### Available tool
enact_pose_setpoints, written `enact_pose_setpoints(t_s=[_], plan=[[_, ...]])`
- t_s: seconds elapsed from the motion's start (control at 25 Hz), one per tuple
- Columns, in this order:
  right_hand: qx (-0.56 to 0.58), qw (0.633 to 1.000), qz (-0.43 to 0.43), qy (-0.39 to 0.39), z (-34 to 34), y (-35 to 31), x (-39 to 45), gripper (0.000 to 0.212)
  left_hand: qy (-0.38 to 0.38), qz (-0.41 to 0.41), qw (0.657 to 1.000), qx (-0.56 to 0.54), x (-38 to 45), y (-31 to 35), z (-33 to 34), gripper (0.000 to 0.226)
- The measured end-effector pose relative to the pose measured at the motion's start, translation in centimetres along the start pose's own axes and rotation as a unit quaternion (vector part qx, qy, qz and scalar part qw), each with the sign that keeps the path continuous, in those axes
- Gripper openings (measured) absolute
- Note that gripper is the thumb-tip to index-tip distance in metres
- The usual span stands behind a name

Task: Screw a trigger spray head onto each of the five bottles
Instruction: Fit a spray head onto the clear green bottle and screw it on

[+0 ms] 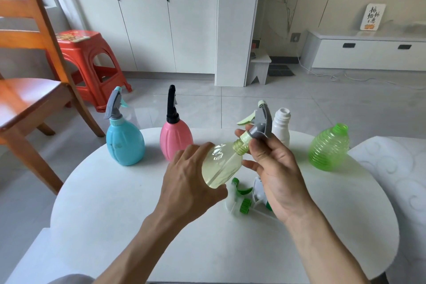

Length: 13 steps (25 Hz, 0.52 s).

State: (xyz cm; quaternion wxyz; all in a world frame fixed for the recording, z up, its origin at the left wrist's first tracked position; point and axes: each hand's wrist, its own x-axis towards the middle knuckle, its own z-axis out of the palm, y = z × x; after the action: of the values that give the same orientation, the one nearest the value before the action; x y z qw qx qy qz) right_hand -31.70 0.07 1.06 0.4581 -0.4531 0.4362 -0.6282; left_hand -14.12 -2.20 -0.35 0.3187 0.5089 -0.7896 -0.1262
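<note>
Held tilted above the middle of the counter: pale yellow bottle (220,166), clear smooth plastic, rounded like a bulb, threaded neck pointing up and to the right. Left hand (191,182) wrapped around its belly, grip clamped on it. Right hand (274,168) at the neck, grip closed on grey spray head (260,125) with light green trigger and collar, collar sitting at the thread. Lying on the counter under the hands: two loose white spray heads (244,200) with green parts, partly hidden. Standing behind, in a row: blue bottle (124,143) and pink bottle (175,139), both opaque, ribbed, already capped; white bottle (281,127) and ridged translucent green bottle (328,147), both with open necks. Round white counter (115,203), matte. Beyond: glossy grey floor tiles, wooden chair (30,90), red plastic stool (90,64), white cabinets (147,18).
</note>
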Motion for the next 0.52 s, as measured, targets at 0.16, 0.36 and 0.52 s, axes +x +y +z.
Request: enact_pose_setpoints(t_s=[0.16,0.36,0.52], plan=[[-0.005,1.000,-0.004,-0.013,-0.26,-0.18,0.10,0.039,-0.019,0.001,1.000,-0.013,-0.10,0.36,-0.22,0.081],[0.005,0.998,-0.055,0.005,-0.09,-0.37,0.20,0.040,-0.032,0.000,0.998,-0.045,-0.03,0.23,-0.49,0.081],[-0.012,0.999,-0.047,-0.014,0.10,-0.13,0.12,0.039,-0.026,0.004,0.998,-0.053,-0.09,0.25,-0.67,0.082]])
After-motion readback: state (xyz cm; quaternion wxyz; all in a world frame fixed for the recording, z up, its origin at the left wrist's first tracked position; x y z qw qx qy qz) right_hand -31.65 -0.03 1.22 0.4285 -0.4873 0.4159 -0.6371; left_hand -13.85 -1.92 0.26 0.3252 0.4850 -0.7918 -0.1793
